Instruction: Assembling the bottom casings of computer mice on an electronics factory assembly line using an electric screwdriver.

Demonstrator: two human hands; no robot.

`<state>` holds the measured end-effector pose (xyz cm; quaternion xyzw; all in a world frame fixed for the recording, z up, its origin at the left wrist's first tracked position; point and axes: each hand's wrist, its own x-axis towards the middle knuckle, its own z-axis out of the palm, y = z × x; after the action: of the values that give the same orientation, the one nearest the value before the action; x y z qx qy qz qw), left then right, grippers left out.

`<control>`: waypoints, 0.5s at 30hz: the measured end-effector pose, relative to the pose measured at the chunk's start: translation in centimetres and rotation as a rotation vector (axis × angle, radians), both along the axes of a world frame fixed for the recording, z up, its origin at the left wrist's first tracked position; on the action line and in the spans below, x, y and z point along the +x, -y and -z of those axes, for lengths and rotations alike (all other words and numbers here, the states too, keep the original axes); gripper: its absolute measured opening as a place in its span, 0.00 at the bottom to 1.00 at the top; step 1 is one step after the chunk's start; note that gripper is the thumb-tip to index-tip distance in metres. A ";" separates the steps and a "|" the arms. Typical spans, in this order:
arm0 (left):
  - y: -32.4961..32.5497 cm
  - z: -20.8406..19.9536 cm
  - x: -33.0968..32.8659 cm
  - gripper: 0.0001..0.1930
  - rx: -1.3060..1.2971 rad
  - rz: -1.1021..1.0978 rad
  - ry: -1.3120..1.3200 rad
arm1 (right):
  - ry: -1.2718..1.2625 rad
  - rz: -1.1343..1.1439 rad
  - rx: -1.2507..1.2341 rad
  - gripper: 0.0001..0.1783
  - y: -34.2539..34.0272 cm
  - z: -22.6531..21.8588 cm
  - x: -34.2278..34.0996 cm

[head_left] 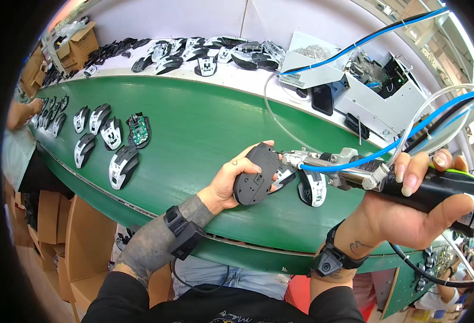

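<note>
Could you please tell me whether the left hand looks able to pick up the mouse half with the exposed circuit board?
Probably not as things stand: the left hand grips a dark mouse and would likely need freeing first, though nothing visible blocks its way to the circuit board.

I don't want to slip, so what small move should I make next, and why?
Probably square the mouse up to the tool tip: your left hand holds it with the black underside showing, your right hand grips the tool, and the tip appears at the mouse's edge, contact unclear.
</note>
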<state>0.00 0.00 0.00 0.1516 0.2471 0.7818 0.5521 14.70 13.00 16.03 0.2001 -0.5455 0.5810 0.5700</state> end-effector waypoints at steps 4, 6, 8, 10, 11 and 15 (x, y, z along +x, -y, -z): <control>0.0 -0.4 0.1 0.35 -0.001 0.005 0.003 | -0.009 0.009 -0.013 0.27 0.0 0.0 -0.5; 0.1 -0.6 0.1 0.35 0.006 0.010 0.010 | -0.003 0.008 -0.013 0.27 0.1 0.0 -0.6; 0.3 -0.8 0.2 0.35 0.000 0.045 0.023 | 0.026 0.006 0.001 0.26 0.2 -0.1 -0.5; 0.5 -0.8 0.1 0.34 0.023 0.059 0.012 | -0.001 0.044 -0.054 0.28 0.4 -0.1 -0.8; 0.6 -0.8 0.1 0.33 0.041 0.074 -0.001 | -0.030 0.083 -0.113 0.31 0.5 -0.2 -0.9; 0.5 -0.3 -0.6 0.29 -0.059 -0.004 -0.117 | -0.030 0.064 -0.122 0.29 0.8 -0.3 -1.1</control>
<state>-0.62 -0.48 0.29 0.1801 0.3022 0.7650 0.5394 13.63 12.22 16.38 0.1561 -0.5068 0.5914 0.6074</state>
